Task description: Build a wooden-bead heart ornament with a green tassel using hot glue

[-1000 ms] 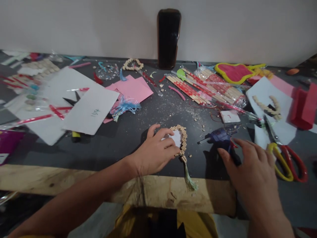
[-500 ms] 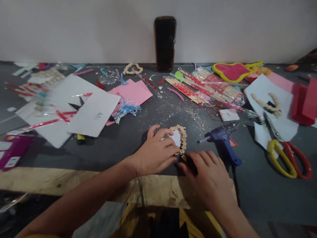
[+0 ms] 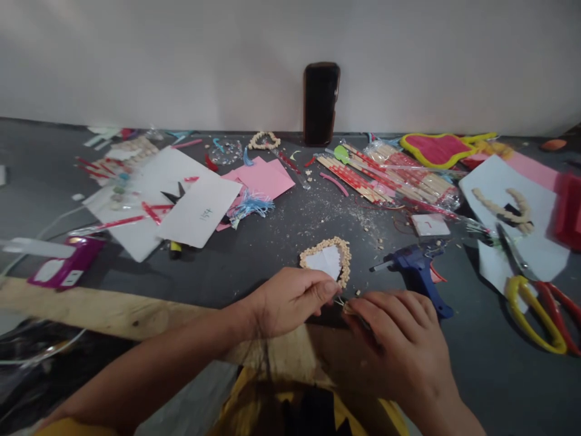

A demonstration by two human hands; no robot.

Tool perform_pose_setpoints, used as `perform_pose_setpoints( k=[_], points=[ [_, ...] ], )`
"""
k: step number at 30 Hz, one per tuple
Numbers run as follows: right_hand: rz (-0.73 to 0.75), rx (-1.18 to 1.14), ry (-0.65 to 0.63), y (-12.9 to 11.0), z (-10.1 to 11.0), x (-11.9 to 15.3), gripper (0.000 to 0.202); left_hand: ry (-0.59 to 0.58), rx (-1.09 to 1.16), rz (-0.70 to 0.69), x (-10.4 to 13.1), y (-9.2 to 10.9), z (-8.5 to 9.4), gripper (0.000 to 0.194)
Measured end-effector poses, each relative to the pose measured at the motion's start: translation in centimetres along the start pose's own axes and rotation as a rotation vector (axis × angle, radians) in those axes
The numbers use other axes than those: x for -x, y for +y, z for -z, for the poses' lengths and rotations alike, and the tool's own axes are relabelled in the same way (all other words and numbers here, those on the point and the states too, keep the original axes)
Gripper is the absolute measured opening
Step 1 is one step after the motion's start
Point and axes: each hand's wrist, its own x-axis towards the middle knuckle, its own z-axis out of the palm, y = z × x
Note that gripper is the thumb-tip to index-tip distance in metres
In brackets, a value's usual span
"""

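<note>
**Clearly, short threads [image 3: 339,301] wanted light tension**

The right hand [image 3: 403,339] pinched a pale piece [image 3: 348,308]; the left hand [image 3: 295,300] curled inward — whether it gripped the threads, I couldn't tell. The beaded frame [image 3: 347,260] rested on the table [image 3: 272,242] just beyond — best left unpulled.

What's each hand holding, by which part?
Right hand: small beige wooden-looking piece, pinched beside pale strings. Left hand: at lower edge of beige-beaded white paper shape; grip hidden.

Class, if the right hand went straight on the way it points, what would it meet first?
The right hand would probably meet the bare left hand, just past the thin pale strings between them; depth is unclear.
</note>
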Motion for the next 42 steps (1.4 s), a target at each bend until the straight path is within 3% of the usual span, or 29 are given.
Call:
perform_pose_setpoints(
  k=[4,6,14,18,23,29,34,38,42],
  points=[
    [0.018,-0.033,0.018,-0.3,0.4,-0.3,0.006,-0.149,0.293,0.272,0.1,-0.1,0.0,0.058],
    [0.035,-0.043,0.01,-0.5,0.5,-0.4,0.007,-0.195,0.393,0.336,0.0,-0.1,0.2,0.059],
    [-0.022,-0.118,-0.023,-0.9,0.5,0.0,0.005,-0.185,0.495,0.28,0.4,0.0,0.3,0.036],
    [-0.163,-0.317,-0.131,-0.9,0.4,0.4,0.005,-0.15,0.535,0.296,0.5,-0.1,0.2,0.017],
    [-0.403,-0.57,-0.268,-1.2,0.4,0.5,0.009,-0.046,0.426,0.263,0.6,0.3,0.1,0.008],
    [-0.593,-0.778,-0.392,-1.3,0.2,0.6,0.022,0.085,0.32,0.103,0.7,0.2,-0.5,0.005],
    [-0.617,-0.858,-0.434,-1.6,-0.2,0.7,0.029,0.124,0.333,-0.13,0.7,-0.5,-1.4,0.008],
    [-0.548,-0.809,-0.441,-0.9,-0.1,0.5,0.026,0.133,0.44,0.017,0.6,-0.7,-1.9,0.011],
    [-0.626,-0.7,-0.365,0.1,0.3,0.1,0.033,0.113,0.455,0.096,0.6,-0.4,-2.2,0.026]
  ],
)
